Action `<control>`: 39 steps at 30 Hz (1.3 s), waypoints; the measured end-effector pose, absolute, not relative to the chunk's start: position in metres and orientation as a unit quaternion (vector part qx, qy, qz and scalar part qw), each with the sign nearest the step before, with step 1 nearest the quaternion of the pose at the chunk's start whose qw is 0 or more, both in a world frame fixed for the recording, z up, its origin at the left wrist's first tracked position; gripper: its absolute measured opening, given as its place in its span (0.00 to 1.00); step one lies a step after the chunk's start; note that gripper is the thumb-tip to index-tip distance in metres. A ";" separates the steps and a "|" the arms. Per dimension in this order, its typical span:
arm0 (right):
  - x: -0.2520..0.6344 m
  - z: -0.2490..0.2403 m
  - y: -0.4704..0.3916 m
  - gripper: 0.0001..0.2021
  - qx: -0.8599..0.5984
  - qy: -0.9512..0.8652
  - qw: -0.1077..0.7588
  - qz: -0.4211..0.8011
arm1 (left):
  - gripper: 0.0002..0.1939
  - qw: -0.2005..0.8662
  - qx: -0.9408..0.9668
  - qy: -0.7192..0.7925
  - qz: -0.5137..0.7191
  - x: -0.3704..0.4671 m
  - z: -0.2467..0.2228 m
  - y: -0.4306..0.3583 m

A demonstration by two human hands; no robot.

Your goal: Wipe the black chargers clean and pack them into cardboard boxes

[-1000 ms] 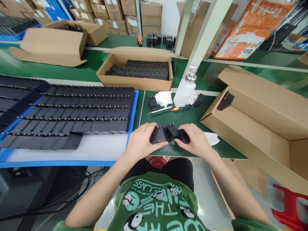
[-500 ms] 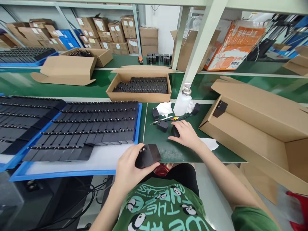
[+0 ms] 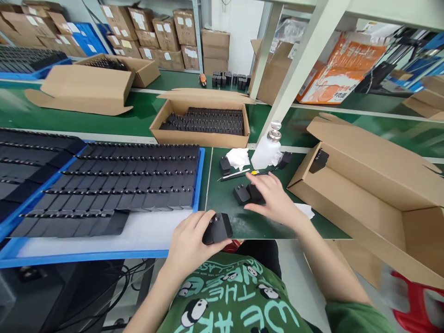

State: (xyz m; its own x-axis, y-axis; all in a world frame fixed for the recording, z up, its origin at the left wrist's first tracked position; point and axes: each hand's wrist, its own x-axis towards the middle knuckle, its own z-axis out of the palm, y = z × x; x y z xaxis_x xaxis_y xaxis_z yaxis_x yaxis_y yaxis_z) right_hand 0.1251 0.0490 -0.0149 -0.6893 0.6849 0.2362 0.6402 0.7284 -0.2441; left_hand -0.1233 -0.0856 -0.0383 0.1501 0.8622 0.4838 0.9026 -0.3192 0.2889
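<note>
My left hand (image 3: pixel 189 240) is closed around black plug adapters (image 3: pixel 219 229), seemingly two side by side, above the front edge of the green bench. Metal prongs show on their upper side. My right hand (image 3: pixel 274 196) hovers over the bench with thumb and fingers apart. Between and just beyond its fingertips, a black plug adapter (image 3: pixel 255 194) stands against another adapter (image 3: pixel 240 194); whether the fingers touch it I cannot tell. Farther back, a third adapter (image 3: pixel 225 165) sits beside a crumpled white tissue (image 3: pixel 237 158) and a thin pen-like tool (image 3: pixel 236 174).
On the left, a blue-rimmed tray (image 3: pixel 200 185) carries rows of adapters. An open carton (image 3: pixel 201 138) behind holds many more. At right lies a long open carton (image 3: pixel 367 199) with black adapters in one corner. A white pump bottle (image 3: pixel 266 151) stands by the post.
My right hand has let go of the adapter, its fingers spreading; that adapter now stands against the neighbouring one. The left hand has shifted slightly right with its adapters.
</note>
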 end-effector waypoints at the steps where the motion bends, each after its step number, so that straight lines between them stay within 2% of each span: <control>1: 0.136 -0.014 0.046 0.38 -0.379 -0.905 0.177 0.078 | 0.29 0.036 -0.768 -0.578 -0.273 -0.121 -0.039 -0.080; 4: 0.165 -0.022 0.040 0.34 -0.420 -0.872 0.232 0.096 | 0.27 0.041 -0.791 -0.577 -0.198 -0.111 -0.044 -0.061; 8: 0.176 -0.041 0.033 0.30 -0.414 -0.871 0.243 0.102 | 0.26 0.029 -0.788 -0.598 -0.144 -0.099 -0.045 -0.038; 12: 0.158 -0.053 0.030 0.24 -0.381 -0.895 0.221 0.076 | 0.42 0.006 -0.782 -0.600 -0.172 -0.085 -0.031 -0.015; 14: 0.146 -0.057 0.031 0.20 -0.361 -0.908 0.202 0.063 | 0.45 -0.011 -0.786 -0.597 -0.163 -0.074 -0.024 -0.001; 16: 0.139 -0.061 0.033 0.17 -0.353 -0.911 0.207 0.049 | 0.39 -0.029 -0.793 -0.595 -0.128 -0.064 -0.021 0.012; 18: 0.137 -0.063 0.034 0.15 -0.346 -0.905 0.240 0.050 | 0.28 -0.046 -0.801 -0.587 -0.104 -0.059 -0.021 0.022; 20: 0.139 -0.062 0.033 0.11 -0.338 -0.895 0.279 0.086 | 0.22 -0.060 -0.813 -0.570 -0.104 -0.059 -0.024 0.026; 22: 0.143 -0.057 0.028 0.05 -0.352 -0.870 0.312 0.146 | 0.24 -0.074 -0.827 -0.546 -0.109 -0.062 -0.027 0.026; 25: 0.145 -0.046 0.015 0.06 -0.422 -0.820 0.322 0.213 | 0.28 -0.093 -0.840 -0.522 -0.118 -0.069 -0.033 0.023; 30: 0.135 -0.039 0.000 0.09 -0.498 -0.777 0.249 0.293 | 0.29 -0.108 -0.846 -0.508 -0.124 -0.071 -0.034 0.021; 39: 0.125 -0.027 0.011 0.09 -0.545 -0.698 0.187 0.426 | 0.26 -0.119 -0.853 -0.497 -0.111 -0.065 -0.030 0.016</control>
State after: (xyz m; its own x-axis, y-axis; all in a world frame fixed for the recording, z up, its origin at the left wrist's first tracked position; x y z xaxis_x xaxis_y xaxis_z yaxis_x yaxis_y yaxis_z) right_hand 0.1250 0.0113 -0.0272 -0.3364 0.9195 -0.2034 0.6015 0.0435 -0.7977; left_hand -0.0653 0.0159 -0.0298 0.4820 0.8733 0.0716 0.8202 -0.4784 0.3135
